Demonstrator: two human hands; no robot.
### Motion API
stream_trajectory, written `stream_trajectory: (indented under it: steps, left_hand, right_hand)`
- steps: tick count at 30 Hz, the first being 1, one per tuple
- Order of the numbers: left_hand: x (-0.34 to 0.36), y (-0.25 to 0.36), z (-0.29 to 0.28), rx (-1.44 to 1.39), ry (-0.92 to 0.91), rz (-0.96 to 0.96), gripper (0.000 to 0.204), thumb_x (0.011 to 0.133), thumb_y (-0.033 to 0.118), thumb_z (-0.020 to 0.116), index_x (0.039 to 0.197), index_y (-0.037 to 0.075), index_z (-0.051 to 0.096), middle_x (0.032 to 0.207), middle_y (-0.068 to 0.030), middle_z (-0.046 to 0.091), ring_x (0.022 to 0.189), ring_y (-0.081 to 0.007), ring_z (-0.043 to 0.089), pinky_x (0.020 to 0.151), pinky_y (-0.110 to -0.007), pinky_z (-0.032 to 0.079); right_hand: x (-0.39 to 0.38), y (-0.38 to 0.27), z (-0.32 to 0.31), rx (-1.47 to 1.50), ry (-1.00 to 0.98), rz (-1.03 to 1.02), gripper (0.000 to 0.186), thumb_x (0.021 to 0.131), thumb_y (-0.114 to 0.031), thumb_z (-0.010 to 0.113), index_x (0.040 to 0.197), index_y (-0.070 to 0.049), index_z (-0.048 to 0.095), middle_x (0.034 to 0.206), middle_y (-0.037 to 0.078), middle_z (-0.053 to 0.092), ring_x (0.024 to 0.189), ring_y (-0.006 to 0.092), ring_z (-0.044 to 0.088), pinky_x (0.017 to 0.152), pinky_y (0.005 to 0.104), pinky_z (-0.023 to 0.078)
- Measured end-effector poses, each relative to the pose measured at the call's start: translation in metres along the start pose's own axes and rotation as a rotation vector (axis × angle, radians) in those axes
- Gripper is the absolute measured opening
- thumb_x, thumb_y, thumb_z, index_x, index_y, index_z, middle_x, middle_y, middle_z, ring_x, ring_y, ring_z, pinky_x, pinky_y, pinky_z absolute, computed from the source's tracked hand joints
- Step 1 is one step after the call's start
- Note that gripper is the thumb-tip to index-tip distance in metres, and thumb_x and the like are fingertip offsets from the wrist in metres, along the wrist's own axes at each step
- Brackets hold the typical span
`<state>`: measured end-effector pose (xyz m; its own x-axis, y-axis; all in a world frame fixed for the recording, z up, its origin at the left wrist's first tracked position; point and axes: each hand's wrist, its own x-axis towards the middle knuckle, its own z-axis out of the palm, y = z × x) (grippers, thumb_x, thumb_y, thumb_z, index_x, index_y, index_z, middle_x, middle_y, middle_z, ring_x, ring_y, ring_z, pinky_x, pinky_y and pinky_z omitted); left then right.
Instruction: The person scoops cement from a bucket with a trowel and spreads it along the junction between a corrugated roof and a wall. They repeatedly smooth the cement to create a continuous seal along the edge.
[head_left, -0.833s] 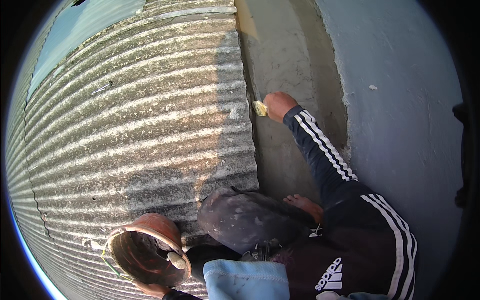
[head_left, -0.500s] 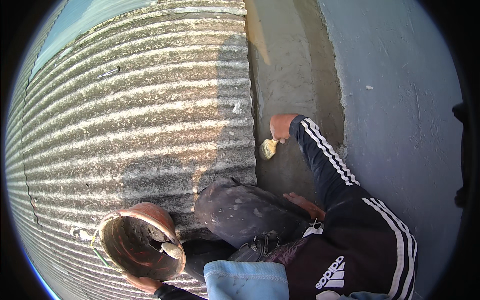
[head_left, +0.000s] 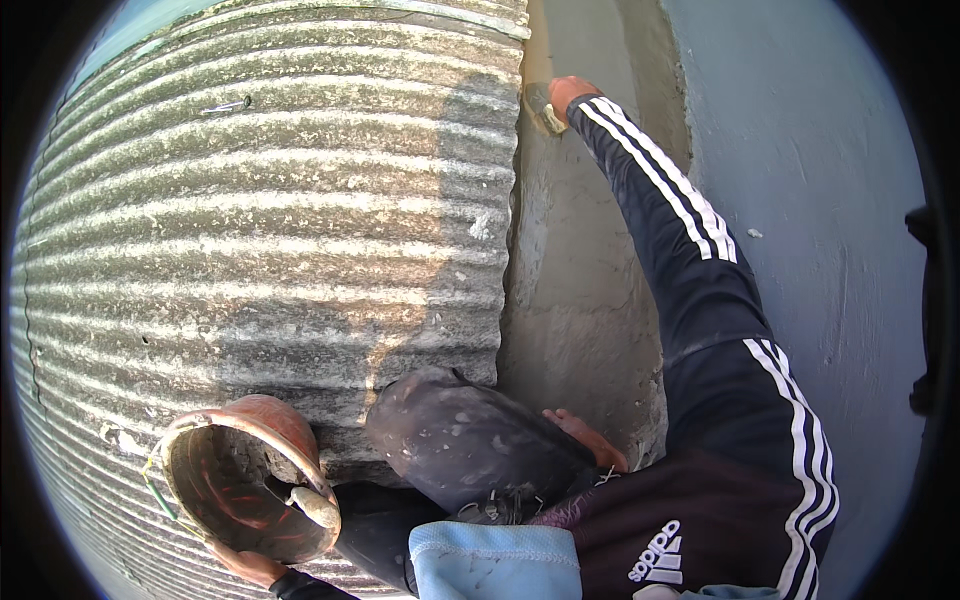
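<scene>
Your right hand (head_left: 572, 92) grasps sponge (head_left: 551, 118), pressed on wet grey plaster strip (head_left: 575, 300). Left hand (head_left: 250, 568) grips orange bucket (head_left: 262, 470) from below. Corrugated roof (head_left: 270, 220) left, blue wall (head_left: 820, 200) right.

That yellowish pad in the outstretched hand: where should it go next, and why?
Probably a stroke back down the wet grey strip. The right hand holds the pad at the strip's far end beside the corrugated sheet, and the plaster nearer the person looks rougher.

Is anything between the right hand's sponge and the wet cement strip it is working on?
Nothing visible. The right hand presses the sponge straight against the cement strip, beside the edge of the corrugated roof sheet. The bucket stays low in the left hand.
</scene>
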<state>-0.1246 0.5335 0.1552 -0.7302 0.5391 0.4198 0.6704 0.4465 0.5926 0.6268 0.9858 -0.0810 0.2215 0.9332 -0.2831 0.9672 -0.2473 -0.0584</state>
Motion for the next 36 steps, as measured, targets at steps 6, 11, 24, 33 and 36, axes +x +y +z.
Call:
stream_trajectory:
  steps: [6, 11, 24, 33, 36]
  left_hand:
    - [-0.008, 0.015, 0.004, 0.066, 0.04, 0.025, 0.066, 0.107, 0.042, 0.041, 0.148, -0.009, 0.047, 0.157, -0.026, 0.042, 0.144, -0.0358, 0.042, 0.12, -0.043, 0.033]
    - [-0.009, 0.008, -0.001, 0.282, 0.061, 0.162, 0.051, 0.108, 0.02, 0.033, 0.149, -0.006, 0.047, 0.155, -0.0276, 0.045, 0.144, -0.0393, 0.044, 0.12, -0.045, 0.034]
    - [0.003, -0.034, -0.013, 0.387, 0.03, 0.277, 0.048, 0.108, 0.013, 0.032, 0.15, -0.005, 0.048, 0.155, -0.0265, 0.046, 0.144, -0.0381, 0.045, 0.121, -0.044, 0.034]
    - [-0.013, 0.012, 0.0, 0.15, 0.056, 0.022, 0.058, 0.11, 0.03, 0.03, 0.154, -0.005, 0.041, 0.16, -0.0217, 0.04, 0.148, -0.0321, 0.04, 0.121, -0.042, 0.033]
    - [-0.014, 0.012, -0.002, 0.095, 0.041, -0.039, 0.056, 0.11, 0.027, 0.031, 0.155, -0.003, 0.04, 0.161, -0.0218, 0.04, 0.147, -0.0322, 0.041, 0.122, -0.042, 0.033]
  right_hand:
    - [0.003, 0.004, 0.017, 0.046, 0.295, 0.052, 0.032, 0.1, -0.015, 0.051, 0.121, -0.012, 0.075, 0.124, 0.015, 0.07, 0.122, 0.0359, 0.065, 0.102, 0.0463, 0.055]
    - [-0.045, -0.018, 0.051, -0.05, 0.112, -0.183, 0.023, 0.092, -0.008, 0.059, 0.107, -0.007, 0.076, 0.114, 0.018, 0.073, 0.11, 0.0361, 0.07, 0.096, 0.045, 0.057]
    - [-0.167, -0.055, 0.057, 0.019, -0.419, -0.365, 0.025, 0.08, -0.015, 0.08, 0.102, -0.002, 0.078, 0.106, 0.02, 0.075, 0.104, 0.0367, 0.072, 0.09, 0.0443, 0.059]
    - [0.059, 0.026, -0.002, -0.17, -0.239, -0.066, 0.038, 0.085, -0.031, 0.083, 0.117, -0.012, 0.077, 0.118, 0.016, 0.074, 0.113, 0.0357, 0.07, 0.096, 0.0446, 0.057]
    - [0.081, 0.036, -0.007, -0.065, 0.077, 0.058, 0.029, 0.092, -0.023, 0.072, 0.118, -0.012, 0.076, 0.121, 0.015, 0.073, 0.116, 0.0352, 0.069, 0.098, 0.0458, 0.056]
